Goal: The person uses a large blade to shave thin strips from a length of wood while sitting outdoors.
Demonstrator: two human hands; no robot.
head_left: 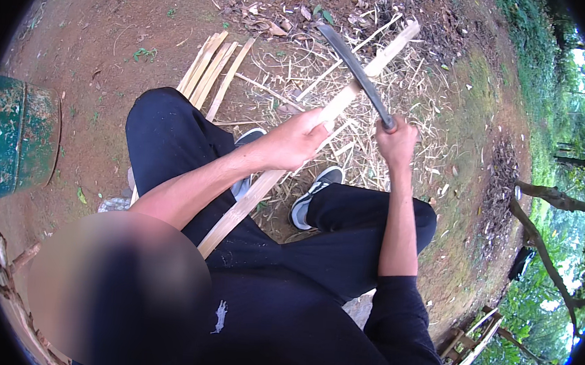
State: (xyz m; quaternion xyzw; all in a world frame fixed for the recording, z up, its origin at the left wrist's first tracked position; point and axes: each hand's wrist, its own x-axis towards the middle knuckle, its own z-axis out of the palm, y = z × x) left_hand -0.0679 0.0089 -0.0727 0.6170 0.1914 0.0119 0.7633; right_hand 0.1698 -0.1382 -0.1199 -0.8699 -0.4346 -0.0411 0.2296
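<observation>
- Left hand (299,139), centre of the frame: the grip is closed around a long pale bamboo strip (265,180), which runs from the lap at lower centre up to the upper right of the frame.
- Right hand (397,141), just right of centre: the grip is closed tight on the handle of a dark curved blade (355,68). The blade lies across the strip above the left hand; whether the edge touches the wood cannot be told.
- Finished or spare split strips (212,68) lie together on the bare earth at upper centre-left, well apart from both hands.
- Pale shavings (378,121) litter the ground around the two dark shoes (315,191), centre frame.
- A green drum (17,136) stands at the left edge, well apart from the work.
- Judgement: the step in hand appears to be paring or splitting the strip with the blade.
- Judgement: the next stroke calls for the strip held steady and the left fingers kept clear below the edge's path.
</observation>
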